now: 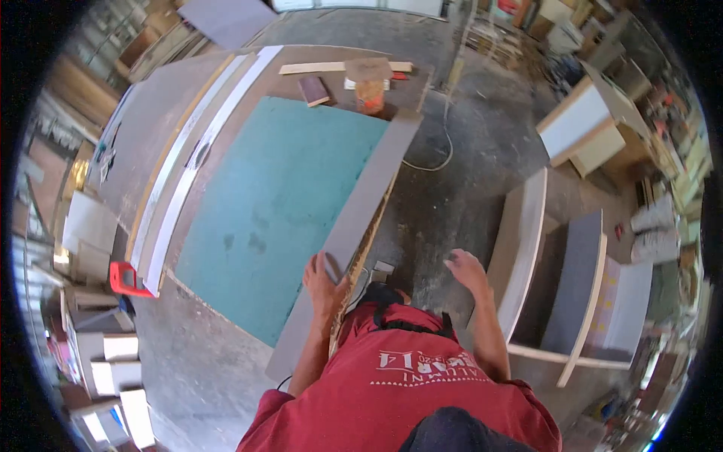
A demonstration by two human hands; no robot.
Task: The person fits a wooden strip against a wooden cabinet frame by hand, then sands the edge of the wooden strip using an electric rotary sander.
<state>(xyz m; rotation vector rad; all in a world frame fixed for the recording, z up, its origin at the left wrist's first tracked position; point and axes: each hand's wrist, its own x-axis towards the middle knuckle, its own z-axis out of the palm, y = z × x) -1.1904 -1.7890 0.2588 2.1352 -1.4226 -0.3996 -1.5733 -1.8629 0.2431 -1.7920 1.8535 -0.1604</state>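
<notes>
A long grey-brown board lies along the right edge of the worktable, beside a green sheet. My left hand rests on this board's near half, fingers stretched forward and the thumb apart near the board's edge. Over the floor to the right is my right hand, raised away from the table with its fingers curled. Something small and dark shows at its fingertips, too small to name.
An orange-brown container, a dark block and a wooden strip sit at the table's far end. Long white strips and a red-handled saw lie left. An open cabinet frame stands right. A cable crosses the floor.
</notes>
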